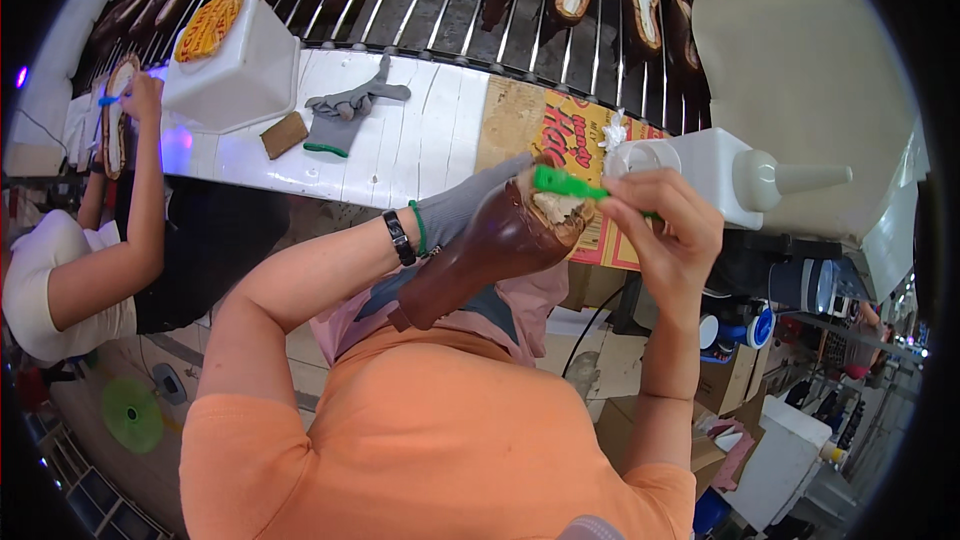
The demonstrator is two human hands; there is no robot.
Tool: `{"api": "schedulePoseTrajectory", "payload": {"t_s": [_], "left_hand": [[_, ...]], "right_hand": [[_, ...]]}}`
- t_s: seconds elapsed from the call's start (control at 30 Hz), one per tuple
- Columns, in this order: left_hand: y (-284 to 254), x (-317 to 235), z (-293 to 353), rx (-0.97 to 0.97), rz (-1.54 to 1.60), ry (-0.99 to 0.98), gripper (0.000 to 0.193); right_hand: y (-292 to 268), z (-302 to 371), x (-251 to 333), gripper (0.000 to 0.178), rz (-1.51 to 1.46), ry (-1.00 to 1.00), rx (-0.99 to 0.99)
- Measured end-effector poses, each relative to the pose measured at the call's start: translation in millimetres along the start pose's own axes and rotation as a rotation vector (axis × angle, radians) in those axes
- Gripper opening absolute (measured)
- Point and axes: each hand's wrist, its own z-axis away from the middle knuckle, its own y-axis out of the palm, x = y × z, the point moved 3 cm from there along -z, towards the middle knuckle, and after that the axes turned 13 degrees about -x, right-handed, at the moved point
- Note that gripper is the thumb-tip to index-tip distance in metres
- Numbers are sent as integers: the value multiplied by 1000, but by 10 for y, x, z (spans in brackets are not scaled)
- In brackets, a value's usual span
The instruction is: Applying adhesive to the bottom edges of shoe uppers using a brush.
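Note:
My left hand point(462, 208), in a grey knit glove with a green cuff, grips a dark brown boot upper point(490, 250) from its far left side. The boot slants in front of my chest, its pale, unsoled underside facing up and to the right. Most of the gloved fingers are hidden behind it. In my bare right hand point(672, 225) is a small green-handled brush point(565, 183), pinched between thumb and fingers. The brush head lies over the boot's underside; its bristles are hard to make out.
Along the bench point(420, 130) lie a spare grey glove point(350, 105), a brown block point(284, 136), a white container point(235, 70) and a white nozzle bottle point(735, 175). Beyond, a roller conveyor point(440, 10) carries several boots. At left, a co-worker point(90, 260) handles another boot.

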Motion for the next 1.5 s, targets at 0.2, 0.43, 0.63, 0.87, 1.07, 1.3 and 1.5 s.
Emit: {"api": "schedulePoseTrajectory", "payload": {"t_s": [0.2,0.43,0.63,0.87,1.07,1.3,1.5], "left_hand": [[-60,-216,-60,-338,307,-148,50],[-223,-468,-70,-465,125,48,51],[-257,-603,85,-568,-61,282,49],[-189,-725,281,-725,-319,450,47],[-95,-713,379,-734,-405,475,49],[-24,-697,424,-675,-364,494,48],[-33,-751,421,-646,-316,486,43]], "right_hand": [[-231,122,-129,20,-263,144,54],[-152,322,-71,20,-199,111,172],[-66,453,68,20,-29,149,76],[110,579,38,15,69,221,-101],[257,391,-148,12,61,216,-202],[336,-13,-332,10,-13,32,-255],[172,68,-328,12,-117,-26,-114]]}}
